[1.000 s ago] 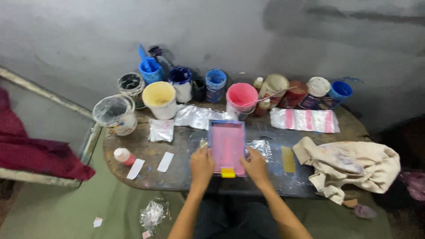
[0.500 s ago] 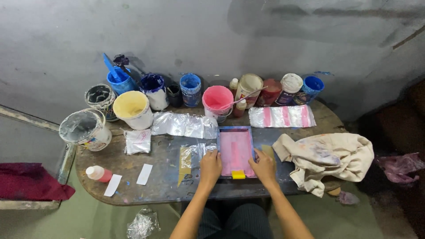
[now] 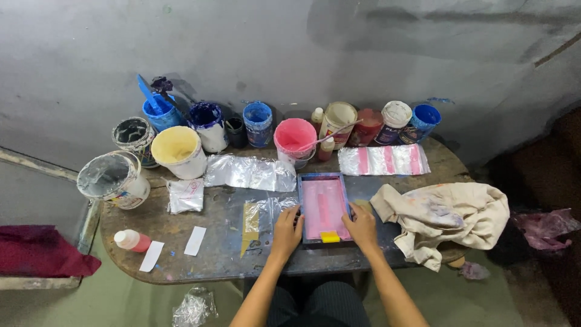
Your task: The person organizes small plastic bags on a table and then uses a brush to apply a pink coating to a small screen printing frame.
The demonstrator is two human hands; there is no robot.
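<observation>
Nearest the person, at the front edge of the worn round table (image 3: 181,266), lies one small screen-printing frame (image 3: 324,208), its mesh stained pink inside a blue-grey border, with a small yellow tab at its near edge. The left hand (image 3: 285,232) rests on the frame's left rail and the right hand (image 3: 361,226) on its right rail; on both, the fingers lie spread and flat, pressing rather than clenching. The frame looks light and stiff at the rails, while the mesh is probably taut, thin and wet with ink, so it seems best held by the two long side rails, as it is here, keeping clear of the mesh. To its left lies a clear plastic sheet with one yellow strip (image 3: 250,218), and farther left two white paper slips (image 3: 195,240), one small red bottle with a white cap (image 3: 132,240) and one small clear packet (image 3: 184,195). To the right sits one crumpled, paint-smeared cream cloth (image 3: 448,213). Beyond the frame lie one crinkled clear sheet (image 3: 248,172) and one clear sheet with three pink stripes (image 3: 384,160). Along the far edge, against the grey wall, stand about eleven ink pots and tubs, among them one yellow tub (image 3: 177,149) and one pink tub (image 3: 295,138); two small bottles stand among them.
</observation>
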